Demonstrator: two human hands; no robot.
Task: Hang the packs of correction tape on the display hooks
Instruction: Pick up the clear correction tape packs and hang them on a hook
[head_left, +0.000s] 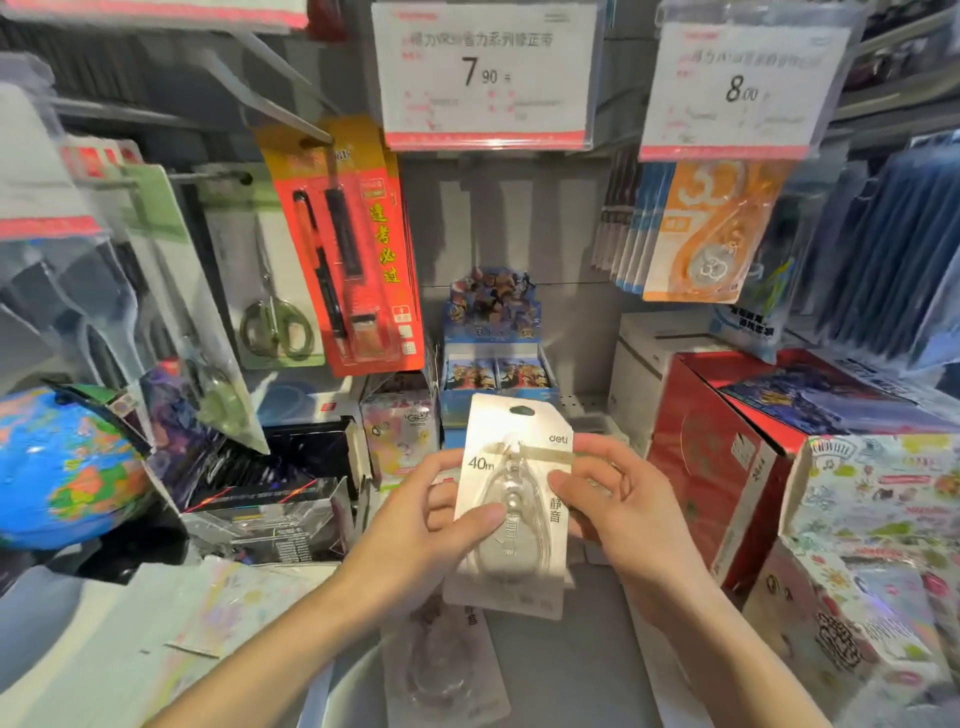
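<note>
Both hands meet in front of the shelf, gripping one upright pack of correction tape (514, 499) between them. Left hand (431, 514) pinches its left edge, thumb laid across the clear blister; right hand (618, 499) grips the right edge with curled fingers. Below them, a second pack (447, 665) lies flat on the shelf. Above hangs the 7.90 price tag (485, 78), beside an orange pack (711, 234) on its hook.

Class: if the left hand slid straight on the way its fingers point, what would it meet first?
The left hand points rightward across the pack it holds, so it would probably meet the right hand first, on the pack's other edge; depth is unclear.
</note>
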